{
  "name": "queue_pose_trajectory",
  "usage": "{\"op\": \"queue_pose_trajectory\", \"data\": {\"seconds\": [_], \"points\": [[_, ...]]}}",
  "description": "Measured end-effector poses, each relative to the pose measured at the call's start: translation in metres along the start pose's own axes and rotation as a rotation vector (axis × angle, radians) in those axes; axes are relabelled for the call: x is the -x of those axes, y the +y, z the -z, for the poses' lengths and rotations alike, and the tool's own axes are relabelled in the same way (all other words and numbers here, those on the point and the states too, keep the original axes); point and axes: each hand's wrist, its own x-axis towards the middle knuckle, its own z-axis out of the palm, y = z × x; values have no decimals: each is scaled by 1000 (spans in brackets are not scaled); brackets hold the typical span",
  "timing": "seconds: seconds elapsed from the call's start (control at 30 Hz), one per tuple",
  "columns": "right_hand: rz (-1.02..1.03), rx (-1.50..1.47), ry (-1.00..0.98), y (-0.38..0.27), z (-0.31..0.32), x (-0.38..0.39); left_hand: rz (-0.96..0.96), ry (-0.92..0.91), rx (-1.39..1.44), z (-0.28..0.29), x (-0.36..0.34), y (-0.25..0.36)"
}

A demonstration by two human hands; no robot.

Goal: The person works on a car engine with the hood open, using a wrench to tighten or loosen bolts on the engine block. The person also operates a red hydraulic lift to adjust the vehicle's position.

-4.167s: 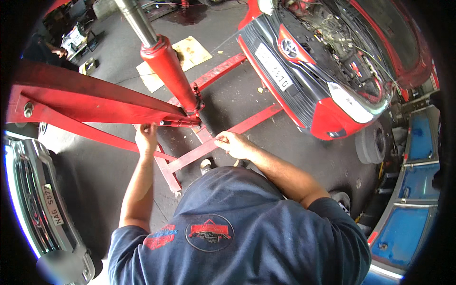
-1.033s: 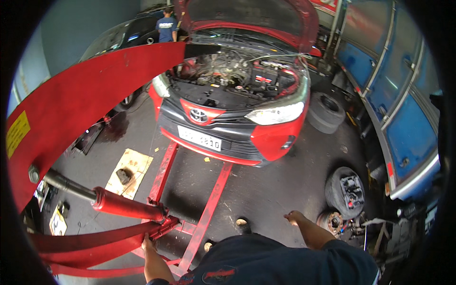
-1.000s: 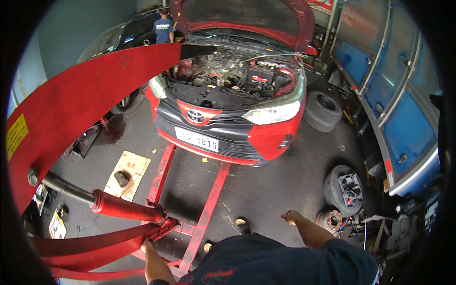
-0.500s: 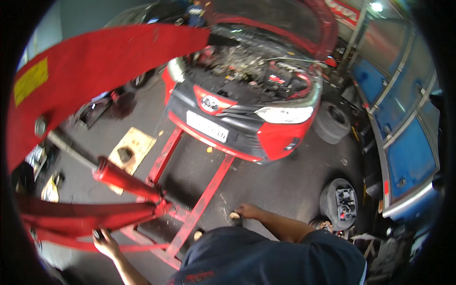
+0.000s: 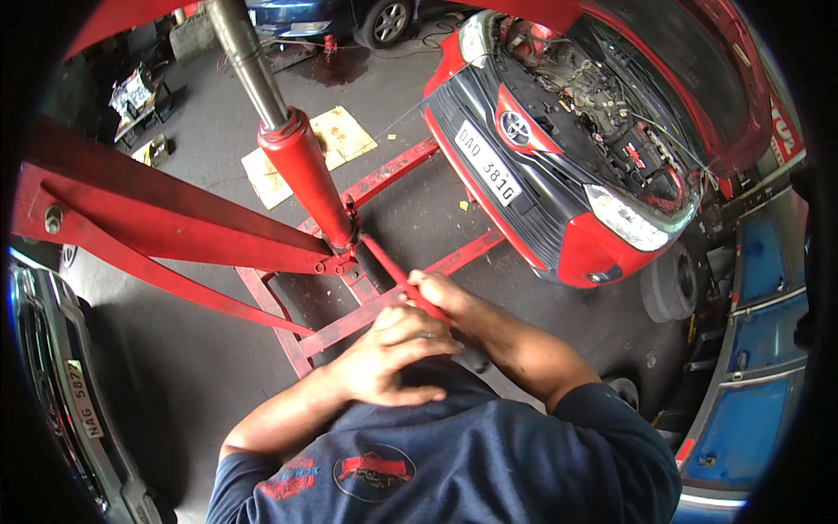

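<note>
A red pump handle (image 5: 384,260) runs from the base of the red hydraulic cylinder (image 5: 304,175) of a red engine crane (image 5: 157,218) toward my body. My right hand (image 5: 441,294) is closed around the handle. My left hand (image 5: 393,349) lies over the handle’s near end, fingers loosely spread and thumb stretched out, with a ring on one finger; whether it touches the handle I cannot tell. The crane’s legs (image 5: 464,251) reach toward the front of a red car (image 5: 567,236) with its hood raised.
A grey vehicle (image 5: 109,437) is close on my left. Blue panels (image 5: 751,410) line the right, with tires (image 5: 668,284) beside the car. A stained cardboard sheet (image 5: 345,140) lies beyond the cylinder. A dark blue car (image 5: 323,17) stands behind, and a small cluttered stand (image 5: 140,96) is at back left.
The view has swung down to the cylinder and handle. My right hand now grips the red handle; my left hand has come across from the crane’s left side to beside it.
</note>
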Motion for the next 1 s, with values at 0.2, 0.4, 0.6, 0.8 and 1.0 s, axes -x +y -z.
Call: {"op": "queue_pose_trajectory", "data": {"seconds": [0.2, 0.4, 0.6, 0.8, 1.0], "points": [[68, 26, -99, 15, 32, 7, -296, -367, 1024, 57, 6, 47], [187, 274, 7, -3, 0, -24, -421, -462, 968, 73, -10, 63], [232, 532, 80, -13, 5, -23, -286, 6, 799, 93, -4, 65], [270, 558, 153, 1, 14, -42, 174, 1000, 348, 44, 10, 78], [428, 905, 53, 2, 39, -59, 235, 406, -113, 34, 26, 63]]}}
